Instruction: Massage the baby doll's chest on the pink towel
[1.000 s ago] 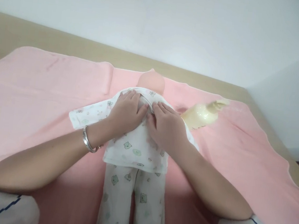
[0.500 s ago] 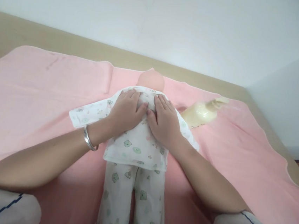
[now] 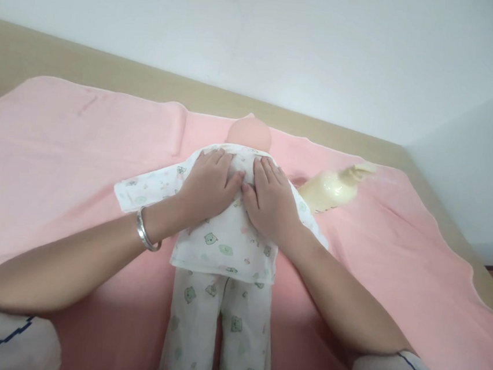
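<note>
A baby doll lies face down, its head pointing away from me, dressed in a white top and matching trousers printed with small green and pink figures. My left hand rests flat on the left side of the doll's upper back, fingers stretched out. On the right side of the back, my right hand lies flat too, fingers pointing forward. The two thumbs come close together near the middle of the back. Neither hand grips anything. The doll's face is hidden.
Under the doll spreads a pink blanket on a wooden surface. A cream pump bottle lies on its side right of the doll's shoulder. Behind stands a white wall.
</note>
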Motion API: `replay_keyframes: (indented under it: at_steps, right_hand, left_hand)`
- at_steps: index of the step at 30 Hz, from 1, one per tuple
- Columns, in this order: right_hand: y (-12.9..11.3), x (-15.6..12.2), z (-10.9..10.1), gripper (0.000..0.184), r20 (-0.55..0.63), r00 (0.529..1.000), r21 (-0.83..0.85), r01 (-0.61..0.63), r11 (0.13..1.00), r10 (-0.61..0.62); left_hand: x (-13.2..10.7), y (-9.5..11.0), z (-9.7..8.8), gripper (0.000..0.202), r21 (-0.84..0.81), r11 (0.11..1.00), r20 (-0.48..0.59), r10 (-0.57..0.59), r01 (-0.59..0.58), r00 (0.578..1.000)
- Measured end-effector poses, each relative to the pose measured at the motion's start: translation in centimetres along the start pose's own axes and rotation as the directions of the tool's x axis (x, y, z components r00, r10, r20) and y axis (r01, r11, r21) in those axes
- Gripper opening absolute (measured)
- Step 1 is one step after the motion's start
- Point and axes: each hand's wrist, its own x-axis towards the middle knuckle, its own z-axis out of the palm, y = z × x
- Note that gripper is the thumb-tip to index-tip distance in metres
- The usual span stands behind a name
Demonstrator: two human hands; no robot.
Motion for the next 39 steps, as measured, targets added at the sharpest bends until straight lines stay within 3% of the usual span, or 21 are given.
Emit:
replay_keyframes:
  at_steps: [5, 9, 12, 14, 16, 19, 22, 28, 31, 39]
  right_hand:
    - [0.9, 0.2, -0.5, 0.071, 0.105, 0.992, -0.022, 0.077, 0.997, -0.074]
    - [1.0, 0.3, -0.8, 0.068, 0.12, 0.988, -0.05, 0.103, 0.993, -0.096]
    - [0.7, 0.3, -1.0, 0.064, 0.12, 0.987, -0.078, 0.119, 0.99, -0.109]
    - [0.2, 0.1, -1.3, 0.06, 0.102, 0.99, -0.1, 0.104, 0.989, -0.094]
    - [-0.5, -0.4, -1.5, 0.057, 0.065, 0.995, -0.14, 0.089, 0.986, -0.08]
    - [-1.6, -1.2, -2.0, 0.055, 0.041, 0.994, -0.22, 0.108, 0.97, -0.101]
    - [-2.3, -1.8, -2.3, 0.054, 0.048, 0.991, -0.273, 0.134, 0.953, -0.126]
    - [-2.3, -1.8, -2.1, 0.054, 0.002, 0.994, -0.247, 0.11, 0.963, -0.114]
    - [-1.9, -1.3, -1.9, 0.054, -0.004, 0.996, -0.176, 0.085, 0.981, -0.087]
    - [-0.2, 0.4, -0.5, 0.062, 0.049, 0.999, -0.072, 0.023, 0.997, -0.02]
  left_hand:
    - [-1.4, 1.4, -0.7, 0.049, 0.213, 0.974, 0.032, 0.072, -0.077, 0.997]
    - [-3.1, 3.4, -1.5, 0.051, 0.451, 0.832, 0.246, 0.233, -0.324, 0.941]
    - [-3.5, 3.8, -1.9, 0.051, 0.487, 0.786, 0.309, 0.252, -0.38, 0.917]
    - [-3.1, 3.4, -2.1, 0.047, 0.453, 0.801, 0.299, 0.278, -0.392, 0.913]
    - [-2.4, 2.6, -2.6, 0.042, 0.353, 0.863, 0.251, 0.285, -0.362, 0.925]
    - [-1.4, 1.4, -3.3, 0.038, 0.1, 0.975, 0.2, 0.174, -0.197, 0.964]
    - [-0.7, 0.8, -3.3, 0.036, -0.046, 0.997, 0.2, 0.071, -0.063, 0.977]
    - [-0.6, 0.5, -0.7, 0.05, 0.004, 1.0, 0.072, -0.023, 0.023, 0.997]
    - [-0.7, 0.5, 0.0, 0.048, -0.007, 1.0, 0.006, -0.014, 0.014, 1.0]
    - [-0.7, 0.3, 0.2, 0.056, -0.011, 0.999, 0.029, -0.048, 0.049, 0.998]
